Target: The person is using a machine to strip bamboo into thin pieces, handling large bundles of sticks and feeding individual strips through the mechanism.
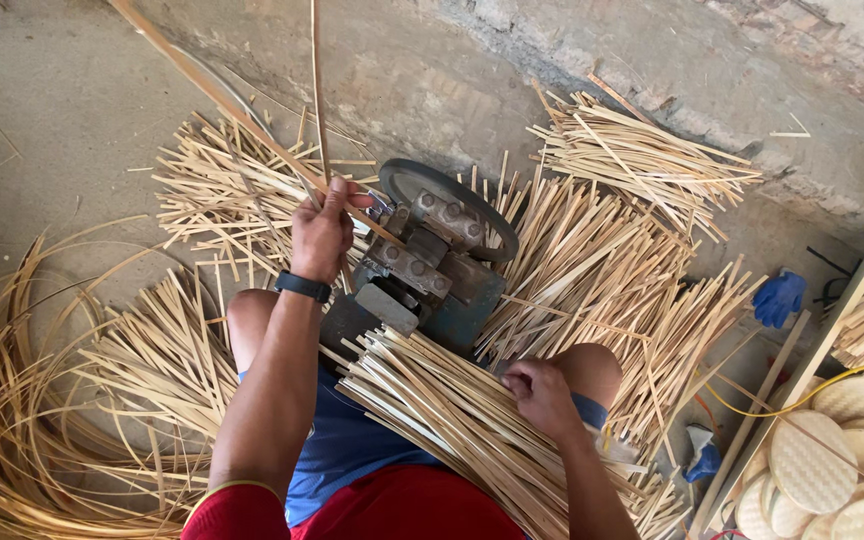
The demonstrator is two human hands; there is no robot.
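The left hand (322,232) pinches a strip (318,90) at the machine (430,262); the right hand (542,397) rests curled on a bundle (452,420) across the lap. Fingers so near the rollers could get nipped if the strip jerks or splinters. The feed slot is hidden behind the hand, and the strip's top is cut off.

Soft, even daylight, faint shadows, sharp focus (edges slightly bowed).

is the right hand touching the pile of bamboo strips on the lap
Touching. The head view shows the right hand resting directly on the bamboo strips, fingers curled onto them, with no gap.
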